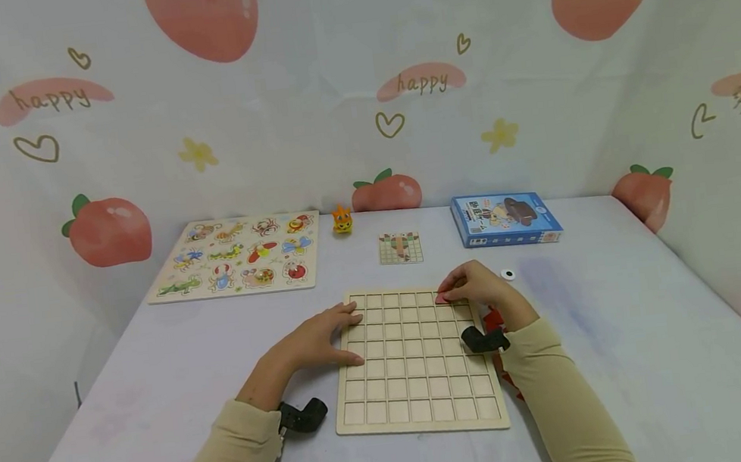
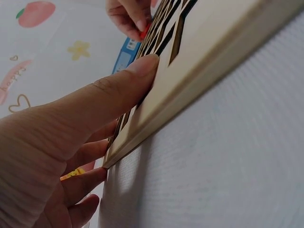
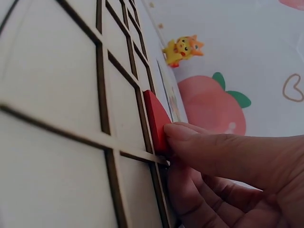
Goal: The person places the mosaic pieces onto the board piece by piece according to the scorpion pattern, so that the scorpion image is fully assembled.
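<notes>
A square wooden grid board [image 1: 427, 430] lies on the table in the head view, its cells bare apart from the top row's right side. There my right hand [image 1: 478, 284] pinches a small red wooden piece [image 3: 156, 121] between thumb and fingers. The right wrist view shows the piece tilted against a cell's divider, one edge rounded. My left hand [image 1: 319, 337] rests at the board's left edge with fingers spread, the thumb lying on the frame in the left wrist view. More red pieces [image 1: 493, 319] lie along the board's right side, partly hidden by the right forearm.
Behind the board lies a small pattern card [image 1: 401, 248]. A blue box [image 1: 506, 219] is at the back right, an insect puzzle board [image 1: 232, 258] at the back left. An orange-yellow figurine [image 1: 342, 220] stands between. Near the right hand is a white disc with a dark centre [image 1: 508, 275].
</notes>
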Tool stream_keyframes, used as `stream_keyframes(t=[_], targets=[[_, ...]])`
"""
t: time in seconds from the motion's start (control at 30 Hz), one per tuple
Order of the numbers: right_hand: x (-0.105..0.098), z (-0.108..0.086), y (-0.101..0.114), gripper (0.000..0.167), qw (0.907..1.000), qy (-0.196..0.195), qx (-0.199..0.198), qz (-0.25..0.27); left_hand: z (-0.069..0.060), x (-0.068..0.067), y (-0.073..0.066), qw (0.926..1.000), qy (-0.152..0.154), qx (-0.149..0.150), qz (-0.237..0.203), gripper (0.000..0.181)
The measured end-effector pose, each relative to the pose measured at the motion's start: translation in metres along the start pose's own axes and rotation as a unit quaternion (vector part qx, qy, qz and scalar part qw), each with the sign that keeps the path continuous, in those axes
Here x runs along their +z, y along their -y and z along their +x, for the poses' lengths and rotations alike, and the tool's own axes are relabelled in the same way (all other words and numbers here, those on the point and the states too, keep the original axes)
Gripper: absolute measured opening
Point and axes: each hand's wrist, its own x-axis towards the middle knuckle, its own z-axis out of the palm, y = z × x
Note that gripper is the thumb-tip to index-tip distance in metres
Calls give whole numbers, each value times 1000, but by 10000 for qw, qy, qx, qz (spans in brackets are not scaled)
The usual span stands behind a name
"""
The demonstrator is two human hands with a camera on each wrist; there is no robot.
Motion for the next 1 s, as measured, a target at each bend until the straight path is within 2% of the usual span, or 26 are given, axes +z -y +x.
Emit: stream_keyframes(t=[0.47, 0.6, 0.87, 1.0], targets=[[-1, -1, 0, 20, 9998, -2, 173, 35, 0, 0, 0, 10000, 20, -1, 19, 78], [-8, -4, 0, 24, 9995, -13, 282, 126, 0, -1, -1, 10000, 24, 19, -18, 77], [-26, -19, -11, 30, 9974, 85, 95, 712, -1, -2, -2, 10000, 23, 34, -49, 76], [-34, -29, -18, 34, 9979, -65, 238, 605, -1, -2, -1, 10000, 24, 64, -31, 75]])
